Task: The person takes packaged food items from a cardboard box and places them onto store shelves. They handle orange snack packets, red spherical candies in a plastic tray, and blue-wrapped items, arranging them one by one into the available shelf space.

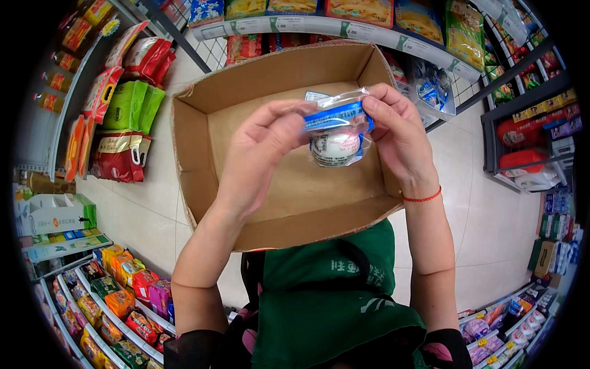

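Observation:
Both hands hold a small clear plastic packet [339, 117] with a blue printed strip, stretched between them. My left hand [265, 145] pinches its left end between thumb and fingers. At its right end, my right hand [398, 124] has thumb and forefinger closed on the plastic. A rounded white packaged item [335, 146] with printing hangs just under the blue strip, in clear wrap; whether it belongs to the same packet I cannot tell. Beneath the hands is an open cardboard box [198, 152]. A small label or packet [315, 96] with writing shows behind the plastic.
A shelf edge [359, 30] with price tags and flat food packets spans the far side. Bagged goods [122, 108] stand at the left. Snack shelves [106, 318] curve along the lower left. More shelves [511, 327] are at the lower right. A green apron [322, 313] lies below the box.

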The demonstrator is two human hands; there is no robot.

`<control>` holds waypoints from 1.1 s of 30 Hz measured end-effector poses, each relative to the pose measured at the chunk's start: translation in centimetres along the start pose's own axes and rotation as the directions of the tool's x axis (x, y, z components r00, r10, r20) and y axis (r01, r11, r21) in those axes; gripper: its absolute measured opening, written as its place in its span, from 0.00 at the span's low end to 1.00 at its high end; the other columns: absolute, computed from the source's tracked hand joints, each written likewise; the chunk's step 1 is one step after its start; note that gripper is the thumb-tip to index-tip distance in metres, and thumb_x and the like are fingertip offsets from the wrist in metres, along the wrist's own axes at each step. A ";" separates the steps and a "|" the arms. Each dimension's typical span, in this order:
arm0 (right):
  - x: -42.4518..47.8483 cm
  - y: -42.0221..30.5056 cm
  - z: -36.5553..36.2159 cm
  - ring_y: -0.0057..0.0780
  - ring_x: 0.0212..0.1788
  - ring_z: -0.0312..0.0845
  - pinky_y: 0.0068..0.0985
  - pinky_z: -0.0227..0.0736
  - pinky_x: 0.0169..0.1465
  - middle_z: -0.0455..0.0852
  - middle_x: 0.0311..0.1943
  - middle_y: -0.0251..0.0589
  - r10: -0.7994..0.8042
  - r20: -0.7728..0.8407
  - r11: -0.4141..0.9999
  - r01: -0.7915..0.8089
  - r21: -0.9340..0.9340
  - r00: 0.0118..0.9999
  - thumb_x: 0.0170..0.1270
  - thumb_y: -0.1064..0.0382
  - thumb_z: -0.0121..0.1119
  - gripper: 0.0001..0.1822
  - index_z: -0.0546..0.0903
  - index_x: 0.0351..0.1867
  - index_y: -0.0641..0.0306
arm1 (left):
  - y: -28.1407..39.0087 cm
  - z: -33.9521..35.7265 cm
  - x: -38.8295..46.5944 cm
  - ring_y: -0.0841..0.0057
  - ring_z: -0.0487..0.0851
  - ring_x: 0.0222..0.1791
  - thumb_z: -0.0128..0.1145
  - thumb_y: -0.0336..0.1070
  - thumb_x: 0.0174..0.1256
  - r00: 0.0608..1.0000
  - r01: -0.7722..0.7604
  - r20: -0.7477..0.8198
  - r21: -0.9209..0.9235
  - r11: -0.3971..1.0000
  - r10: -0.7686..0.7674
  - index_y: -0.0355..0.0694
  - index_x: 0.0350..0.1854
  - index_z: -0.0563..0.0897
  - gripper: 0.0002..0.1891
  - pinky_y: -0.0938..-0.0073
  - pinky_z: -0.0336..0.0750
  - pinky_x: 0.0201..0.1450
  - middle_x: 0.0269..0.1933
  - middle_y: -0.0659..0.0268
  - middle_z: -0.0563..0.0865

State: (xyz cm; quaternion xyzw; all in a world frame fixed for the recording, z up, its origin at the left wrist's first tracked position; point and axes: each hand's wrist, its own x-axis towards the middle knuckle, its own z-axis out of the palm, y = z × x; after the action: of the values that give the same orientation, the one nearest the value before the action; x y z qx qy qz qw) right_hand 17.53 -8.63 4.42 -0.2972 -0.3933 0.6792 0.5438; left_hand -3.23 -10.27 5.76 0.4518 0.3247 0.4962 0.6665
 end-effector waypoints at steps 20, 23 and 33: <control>-0.6 -0.1 1.8 0.20 0.39 0.81 0.19 0.77 0.45 0.80 0.41 0.38 0.059 0.053 0.974 -0.046 -0.223 0.997 0.59 0.70 0.64 0.14 0.75 0.45 0.69 | 0.2 -0.9 0.6 0.72 0.80 0.50 0.52 0.38 0.70 0.992 0.115 -0.021 -0.275 0.955 -0.126 0.37 0.55 0.72 0.16 0.68 0.82 0.46 0.52 0.60 0.80; -0.7 -0.2 1.9 0.19 0.39 0.80 0.17 0.77 0.44 0.80 0.38 0.36 0.052 0.038 0.961 -0.040 -0.275 0.998 0.58 0.71 0.65 0.12 0.76 0.42 0.68 | 0.2 -1.3 0.5 0.72 0.80 0.48 0.53 0.40 0.69 0.985 0.154 -0.019 -0.323 0.934 -0.169 0.36 0.52 0.72 0.15 0.67 0.82 0.46 0.51 0.60 0.80; -0.8 -0.4 1.3 0.15 0.36 0.77 0.16 0.75 0.40 0.80 0.35 0.33 0.032 0.045 0.988 -0.025 -0.155 0.998 0.57 0.74 0.62 0.09 0.76 0.38 0.66 | 0.0 -0.9 0.4 0.75 0.79 0.49 0.55 0.40 0.68 0.986 0.163 -0.018 -0.075 0.984 -0.165 0.38 0.54 0.70 0.17 0.69 0.73 0.54 0.50 0.60 0.80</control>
State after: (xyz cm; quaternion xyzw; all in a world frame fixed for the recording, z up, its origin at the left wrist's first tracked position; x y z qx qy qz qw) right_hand 16.84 -9.67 5.39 -0.3280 -0.4531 0.6611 0.5000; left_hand -3.87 -9.59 5.42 0.3928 0.3505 0.4565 0.7173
